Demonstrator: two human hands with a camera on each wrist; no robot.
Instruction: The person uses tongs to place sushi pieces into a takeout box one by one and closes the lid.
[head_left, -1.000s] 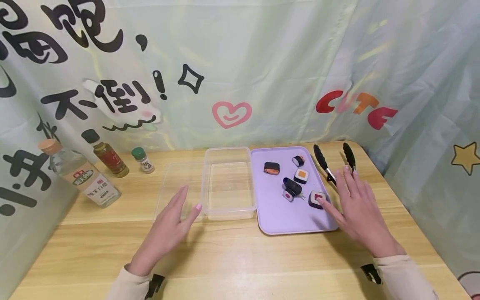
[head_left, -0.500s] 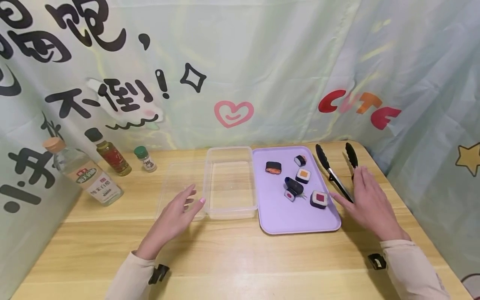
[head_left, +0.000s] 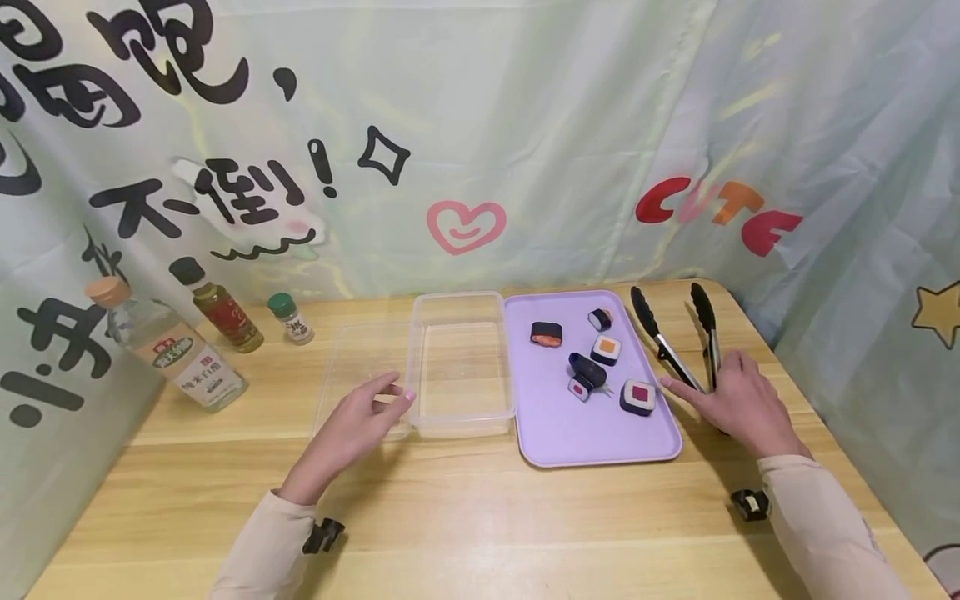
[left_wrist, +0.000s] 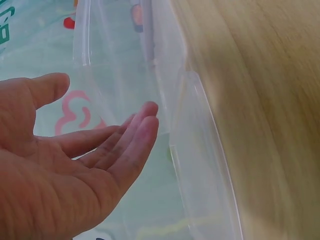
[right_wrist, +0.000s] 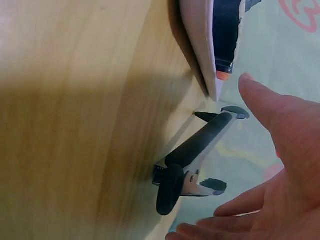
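I'm seeing my right grip (head_left: pixel 738 400) hovering released, fingers spread, over the hinge end of the black tongs (head_left: pixel 678 337), which are lying on the desk (head_left: pixel 480 517) just beyond my fingertips, beside the purple tray (head_left: pixel 592 442). My left grip (head_left: pixel 352 425) is hanging released too, fingers loose, just short of the clear lid (head_left: pixel 352 367) beside the clear container (head_left: pixel 459 367).
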